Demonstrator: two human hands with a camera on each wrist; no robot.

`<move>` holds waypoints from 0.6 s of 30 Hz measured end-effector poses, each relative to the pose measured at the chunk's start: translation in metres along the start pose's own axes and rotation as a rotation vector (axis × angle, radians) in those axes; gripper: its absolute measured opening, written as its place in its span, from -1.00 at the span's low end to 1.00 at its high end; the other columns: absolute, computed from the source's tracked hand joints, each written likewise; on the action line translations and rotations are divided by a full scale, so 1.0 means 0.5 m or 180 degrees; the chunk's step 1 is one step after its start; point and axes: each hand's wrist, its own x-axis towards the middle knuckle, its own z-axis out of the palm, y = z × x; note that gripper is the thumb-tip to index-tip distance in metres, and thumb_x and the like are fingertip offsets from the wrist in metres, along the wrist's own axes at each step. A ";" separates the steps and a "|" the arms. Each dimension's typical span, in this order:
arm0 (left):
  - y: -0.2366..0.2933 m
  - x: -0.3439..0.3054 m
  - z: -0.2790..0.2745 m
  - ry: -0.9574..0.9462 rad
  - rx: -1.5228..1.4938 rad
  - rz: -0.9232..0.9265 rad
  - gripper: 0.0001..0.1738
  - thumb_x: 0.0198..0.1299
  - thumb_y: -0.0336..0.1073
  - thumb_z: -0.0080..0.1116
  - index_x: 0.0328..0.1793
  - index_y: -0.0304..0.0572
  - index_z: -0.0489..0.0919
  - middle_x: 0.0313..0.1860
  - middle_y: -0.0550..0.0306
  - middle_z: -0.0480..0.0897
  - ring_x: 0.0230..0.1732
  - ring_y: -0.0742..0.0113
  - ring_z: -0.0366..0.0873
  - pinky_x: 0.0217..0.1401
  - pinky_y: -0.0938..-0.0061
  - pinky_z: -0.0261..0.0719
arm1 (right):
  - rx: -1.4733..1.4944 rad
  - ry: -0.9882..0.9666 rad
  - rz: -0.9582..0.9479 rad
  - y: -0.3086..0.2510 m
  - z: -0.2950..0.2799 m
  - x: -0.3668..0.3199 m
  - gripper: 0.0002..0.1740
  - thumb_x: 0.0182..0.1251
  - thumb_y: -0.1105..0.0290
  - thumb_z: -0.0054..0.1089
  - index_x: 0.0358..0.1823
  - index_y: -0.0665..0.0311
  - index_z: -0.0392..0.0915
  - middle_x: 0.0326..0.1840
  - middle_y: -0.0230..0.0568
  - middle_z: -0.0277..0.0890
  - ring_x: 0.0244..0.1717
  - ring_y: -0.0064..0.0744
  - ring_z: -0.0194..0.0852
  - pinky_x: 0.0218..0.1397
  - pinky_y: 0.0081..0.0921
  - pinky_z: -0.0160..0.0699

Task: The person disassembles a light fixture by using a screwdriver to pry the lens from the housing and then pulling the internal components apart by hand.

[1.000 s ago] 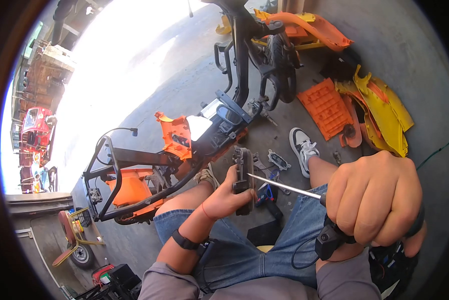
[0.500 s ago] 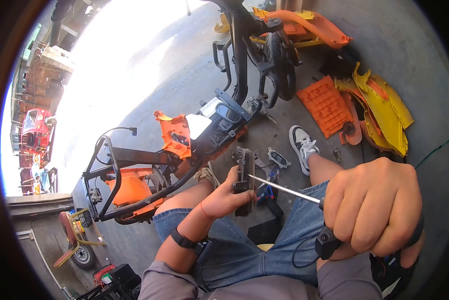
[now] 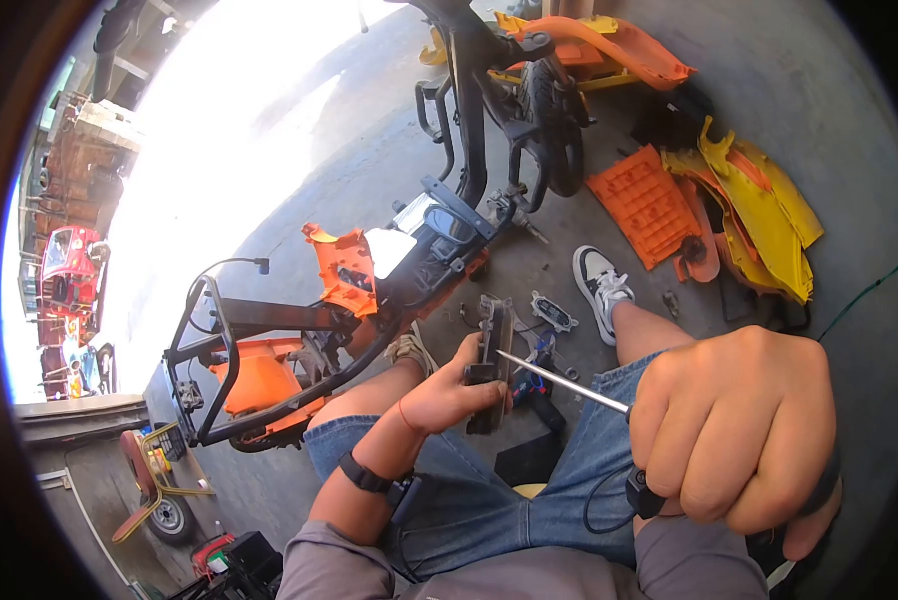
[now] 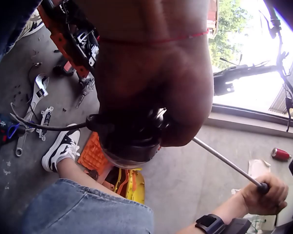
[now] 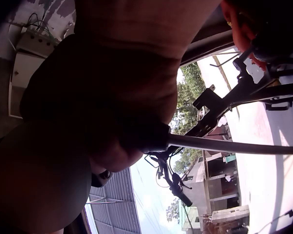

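Note:
My left hand (image 3: 444, 398) grips a dark lamp-like part (image 3: 490, 360) on edge above the gap between my knees. In the left wrist view this part shows a black round housing (image 4: 129, 139) with a clear rim and a cable (image 4: 54, 127) running off it. My right hand (image 3: 734, 425) is curled round the handle of a long screwdriver, mostly hidden in the fist. The steel shaft (image 3: 564, 383) points left, its tip right at the lamp part's near side. In the right wrist view the shaft (image 5: 234, 145) leaves the dark, shadowed fist.
A stripped motorbike frame (image 3: 269, 314) with orange panels (image 3: 344, 268) stands ahead and left. Orange and yellow body panels (image 3: 759, 210) lie right. On the floor between my feet are a small grey bracket (image 3: 554, 311), a wrench (image 4: 34, 97) and a blue-and-red power tool (image 3: 541, 375).
My right fist has shifted slightly left and down, with the screwdriver tip staying at the lamp part. The head view has turned a little; the left hand keeps its grip.

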 end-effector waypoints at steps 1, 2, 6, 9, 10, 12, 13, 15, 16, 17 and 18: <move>-0.002 0.002 -0.001 0.0009 -0.0083 0.0006 -0.27 0.18 -0.40 0.20 0.40 -0.24 0.05 -0.17 0.04 0.54 -0.18 0.25 0.61 -0.10 0.32 0.60 | -0.0182 0.0204 -0.0090 0.000 0.002 -0.007 -0.64 0.19 0.34 0.18 -0.60 0.54 0.46 -0.72 -0.05 0.32 -0.83 -0.38 0.19 -0.81 -0.58 0.02; -0.007 0.004 -0.001 0.0016 -0.0071 0.0005 -0.27 0.18 -0.40 0.20 0.40 -0.24 0.05 -0.17 0.04 0.54 -0.18 0.25 0.61 -0.10 0.32 0.60 | -0.0179 0.0200 -0.0104 -0.004 0.000 -0.010 -0.64 0.19 0.34 0.18 -0.60 0.54 0.46 -0.72 -0.05 0.32 -0.83 -0.38 0.19 -0.81 -0.58 0.02; 0.003 0.017 0.005 0.0254 -0.0442 0.0291 -0.26 0.16 -0.42 0.22 0.41 -0.21 0.07 -0.14 0.05 0.53 -0.16 0.24 0.60 -0.08 0.28 0.61 | -0.0943 0.1027 -0.0199 -0.007 0.007 0.007 -0.55 0.29 0.12 0.16 -0.58 0.36 0.44 -0.73 -0.19 0.36 -0.84 -0.49 0.19 -0.82 -0.61 0.09; 0.014 0.019 0.009 0.0385 -0.0486 0.0391 -0.25 0.15 -0.45 0.20 0.40 -0.27 0.04 -0.11 0.03 0.50 -0.14 0.25 0.59 -0.06 0.31 0.61 | -0.1418 0.1962 -0.0364 -0.015 0.036 0.008 -0.52 0.32 -0.02 0.08 -0.59 0.18 0.32 -0.75 -0.36 0.32 -0.84 -0.59 0.17 -0.80 -0.65 0.17; 0.016 0.020 0.008 0.0451 -0.0543 0.0406 -0.25 0.15 -0.46 0.18 0.40 -0.33 0.02 -0.10 0.02 0.48 -0.14 0.26 0.59 -0.05 0.35 0.60 | -0.1613 0.2132 -0.0502 -0.023 0.038 0.010 -0.55 0.32 -0.01 0.06 -0.56 0.17 0.31 -0.76 -0.38 0.29 -0.84 -0.59 0.14 -0.78 -0.67 0.19; 0.015 0.018 0.005 0.0458 -0.0484 0.0414 -0.24 0.15 -0.46 0.18 0.40 -0.33 0.01 -0.10 0.02 0.48 -0.14 0.26 0.59 -0.05 0.35 0.60 | -0.1786 0.1921 -0.0519 -0.054 0.034 0.002 -0.55 0.42 -0.07 -0.10 -0.40 0.17 0.30 -0.68 -0.37 0.25 -0.75 -0.53 0.11 -0.64 -0.56 0.20; 0.016 0.019 0.003 0.0452 -0.0408 0.0424 -0.24 0.15 -0.45 0.18 0.40 -0.33 0.01 -0.10 0.02 0.48 -0.14 0.26 0.59 -0.04 0.35 0.60 | -0.1782 0.1907 -0.0516 -0.055 0.030 -0.006 -0.55 0.42 -0.07 -0.10 -0.40 0.17 0.30 -0.68 -0.37 0.25 -0.75 -0.53 0.11 -0.64 -0.56 0.20; 0.012 0.022 0.004 0.0416 -0.0393 0.0430 -0.24 0.15 -0.46 0.19 0.41 -0.28 0.03 -0.08 0.03 0.48 -0.12 0.24 0.59 -0.05 0.29 0.61 | -0.1710 0.2166 -0.0646 -0.050 0.023 -0.010 -0.53 0.44 -0.10 -0.17 -0.40 0.16 0.29 -0.68 -0.36 0.26 -0.77 -0.55 0.06 -0.64 -0.55 0.18; 0.009 0.024 0.006 0.0382 -0.0384 0.0429 -0.24 0.15 -0.46 0.20 0.42 -0.22 0.06 -0.07 0.04 0.48 -0.10 0.21 0.59 -0.05 0.23 0.62 | -0.1575 0.2313 -0.0647 -0.039 0.018 0.002 -0.59 0.38 0.02 -0.05 -0.50 0.16 0.28 -0.76 -0.39 0.23 -0.82 -0.58 0.04 -0.74 -0.64 0.13; 0.008 0.025 0.009 0.0379 -0.0386 0.0422 -0.24 0.15 -0.46 0.20 0.42 -0.22 0.06 -0.07 0.04 0.48 -0.10 0.21 0.59 -0.05 0.23 0.62 | -0.1680 0.2290 -0.0574 -0.034 0.014 0.002 -0.58 0.41 0.00 -0.12 -0.48 0.16 0.28 -0.75 -0.38 0.20 -0.81 -0.56 -0.01 -0.72 -0.61 0.09; 0.009 0.025 0.012 0.0350 -0.0392 0.0460 -0.24 0.15 -0.45 0.21 0.42 -0.23 0.05 -0.06 0.04 0.48 -0.10 0.21 0.59 -0.05 0.23 0.62 | -0.1674 0.2291 -0.0542 -0.029 0.009 0.000 -0.57 0.42 -0.01 -0.14 -0.48 0.16 0.28 -0.76 -0.37 0.19 -0.80 -0.55 -0.02 -0.72 -0.60 0.08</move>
